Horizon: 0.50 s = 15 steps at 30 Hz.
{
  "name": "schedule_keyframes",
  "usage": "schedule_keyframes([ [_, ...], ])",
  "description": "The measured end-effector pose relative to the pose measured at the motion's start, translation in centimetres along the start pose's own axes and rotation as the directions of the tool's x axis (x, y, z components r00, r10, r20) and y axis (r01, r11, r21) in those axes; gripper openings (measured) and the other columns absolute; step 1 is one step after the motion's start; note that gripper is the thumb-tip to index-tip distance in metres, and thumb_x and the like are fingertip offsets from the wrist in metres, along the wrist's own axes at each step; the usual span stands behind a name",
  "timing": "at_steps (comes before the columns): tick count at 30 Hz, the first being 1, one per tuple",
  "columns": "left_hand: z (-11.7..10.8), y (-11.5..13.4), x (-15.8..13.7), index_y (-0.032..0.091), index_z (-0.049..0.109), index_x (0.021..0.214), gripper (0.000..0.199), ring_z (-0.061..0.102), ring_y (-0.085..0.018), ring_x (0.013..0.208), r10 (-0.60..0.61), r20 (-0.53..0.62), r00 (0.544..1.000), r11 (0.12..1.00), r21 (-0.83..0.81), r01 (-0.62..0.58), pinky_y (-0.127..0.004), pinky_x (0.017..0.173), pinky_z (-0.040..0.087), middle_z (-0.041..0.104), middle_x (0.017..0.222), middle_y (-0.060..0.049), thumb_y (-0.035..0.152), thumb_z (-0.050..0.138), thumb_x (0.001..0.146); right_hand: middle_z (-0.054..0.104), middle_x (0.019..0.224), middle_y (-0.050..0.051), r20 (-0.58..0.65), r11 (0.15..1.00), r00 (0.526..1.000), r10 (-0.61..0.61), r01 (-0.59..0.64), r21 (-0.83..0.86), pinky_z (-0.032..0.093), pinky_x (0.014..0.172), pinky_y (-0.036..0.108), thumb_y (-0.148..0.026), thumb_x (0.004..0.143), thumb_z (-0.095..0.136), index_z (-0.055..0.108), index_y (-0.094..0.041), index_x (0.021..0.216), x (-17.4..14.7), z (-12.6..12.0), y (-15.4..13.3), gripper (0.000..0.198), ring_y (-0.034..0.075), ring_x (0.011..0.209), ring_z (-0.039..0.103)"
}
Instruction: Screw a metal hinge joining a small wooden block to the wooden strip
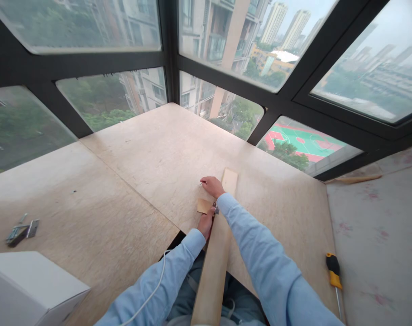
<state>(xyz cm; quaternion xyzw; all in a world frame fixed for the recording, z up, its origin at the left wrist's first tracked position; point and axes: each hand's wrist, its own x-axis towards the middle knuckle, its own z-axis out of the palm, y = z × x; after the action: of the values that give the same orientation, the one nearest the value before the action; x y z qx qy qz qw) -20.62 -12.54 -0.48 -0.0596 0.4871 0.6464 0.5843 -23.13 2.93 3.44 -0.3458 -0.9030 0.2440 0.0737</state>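
Observation:
A long pale wooden plank (211, 267) runs from my lap out over the board surface. My left hand (205, 222) is closed at the plank's left edge, gripping a small flat piece of wood (203, 206). A small metal hinge (216, 208) sits by its fingertips, against the plank; how firmly it is held I cannot tell. Just beyond, my right hand (213, 186) is pinched around a tiny thin item that looks like a screw (202, 183). The right forearm crosses over the plank and hides part of it.
Some metal hardware (22, 232) lies on the left, behind a white box (32, 285). A yellow-and-black screwdriver (334, 271) rests along the right edge, beside a flowered wall. Dark-framed windows border the far sides. A white cable (156, 285) trails over the left sleeve.

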Motion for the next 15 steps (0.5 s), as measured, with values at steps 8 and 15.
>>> schedule_keyframes([
  [8, 0.0, 0.0, 0.1, 0.011, 0.072, 0.094, 0.031, 0.070, -0.031, 0.092, 0.015, 0.038, 0.999, 0.999, -0.039, -0.013, -0.042, 0.085, 0.054, 0.075, 0.088, -0.015, 0.036, 0.069, 0.075, 0.070, 0.109, 0.008, -0.065, 0.995, 0.998, -0.018, 0.025, 0.099, 0.047, 0.089, 0.028, -0.014, 0.084, 0.056, 0.068, -0.016, 0.108, -3.7, -1.5, 0.1, 0.027, 0.016, 0.089, 0.065],
  [15, 0.6, 0.3, 0.0, 0.011, 0.070, 0.085, 0.026, 0.070, -0.028, 0.087, 0.032, 0.104, 0.994, 0.992, -0.128, -0.018, -0.039, 0.083, 0.054, 0.074, 0.080, -0.012, 0.033, 0.058, 0.081, 0.069, 0.092, 0.006, -0.182, 0.980, 0.983, 0.018, 0.019, 0.200, 0.049, 0.077, 0.027, -0.017, 0.089, 0.054, 0.068, -0.017, 0.096, -13.3, -2.1, 1.5, 0.015, 0.015, 0.081, 0.063],
])
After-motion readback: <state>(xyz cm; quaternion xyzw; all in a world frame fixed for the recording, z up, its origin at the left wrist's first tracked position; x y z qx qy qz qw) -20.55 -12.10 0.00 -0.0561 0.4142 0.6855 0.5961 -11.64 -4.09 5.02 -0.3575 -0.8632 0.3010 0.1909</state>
